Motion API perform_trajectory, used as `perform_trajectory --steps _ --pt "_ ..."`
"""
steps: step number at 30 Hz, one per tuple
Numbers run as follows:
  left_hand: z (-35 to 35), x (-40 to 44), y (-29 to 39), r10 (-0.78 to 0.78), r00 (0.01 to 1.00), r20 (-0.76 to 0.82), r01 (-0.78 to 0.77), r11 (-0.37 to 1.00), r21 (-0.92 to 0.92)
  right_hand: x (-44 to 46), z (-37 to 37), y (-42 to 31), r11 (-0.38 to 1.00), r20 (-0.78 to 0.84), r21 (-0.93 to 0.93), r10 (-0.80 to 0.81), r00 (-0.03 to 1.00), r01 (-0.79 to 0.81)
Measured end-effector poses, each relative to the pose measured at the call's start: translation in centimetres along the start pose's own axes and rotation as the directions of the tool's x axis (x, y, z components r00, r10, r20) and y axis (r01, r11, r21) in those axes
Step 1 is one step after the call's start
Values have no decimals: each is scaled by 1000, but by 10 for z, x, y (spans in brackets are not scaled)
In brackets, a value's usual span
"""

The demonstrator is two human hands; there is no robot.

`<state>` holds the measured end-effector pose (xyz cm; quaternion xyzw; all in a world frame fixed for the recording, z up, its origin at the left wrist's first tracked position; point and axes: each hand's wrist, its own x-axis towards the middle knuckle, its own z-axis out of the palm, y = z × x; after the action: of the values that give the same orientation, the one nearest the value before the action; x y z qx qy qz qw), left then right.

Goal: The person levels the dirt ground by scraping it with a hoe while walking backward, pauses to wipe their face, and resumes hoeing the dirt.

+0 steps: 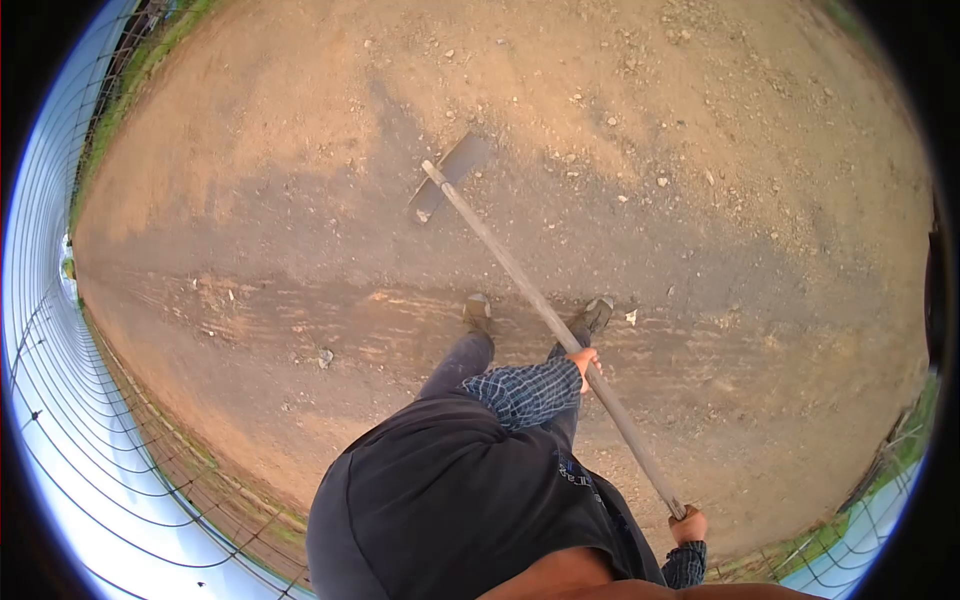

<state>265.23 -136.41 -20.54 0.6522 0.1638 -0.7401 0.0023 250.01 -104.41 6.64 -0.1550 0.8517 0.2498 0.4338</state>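
Observation:
A long-handled hoe [520, 279] slants across the view, its wide flat blade [463, 158] lying on the dirt ahead of my feet. Partway along the wooden handle, my left hand [585, 368] is closed around the shaft, below a checked sleeve. My right hand [688, 525] grips the handle's near end at the lower right. Beneath the shaft are my two shoes, the left shoe [477, 312] and the right shoe [593, 316], standing on the ground. The right shoe is close to the handle.
Bare dirt ground [250, 180] spreads all around, with scattered small stones [662, 182] mainly ahead and to the right. A pale rock [325, 358] lies left of my feet. A wire fence [75, 420] curves along the left, with grass [125, 95] at its foot.

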Motion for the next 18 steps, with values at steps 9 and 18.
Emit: perform_trajectory --steps 9,18 --pt "-103 -43 310 559 828 -30 -559 829 19 7 -4 -311 882 -137 152 -428 894 446" --pt "-154 -143 335 645 762 51 -619 705 346 -62 41 -344 798 -353 198 -484 801 569"
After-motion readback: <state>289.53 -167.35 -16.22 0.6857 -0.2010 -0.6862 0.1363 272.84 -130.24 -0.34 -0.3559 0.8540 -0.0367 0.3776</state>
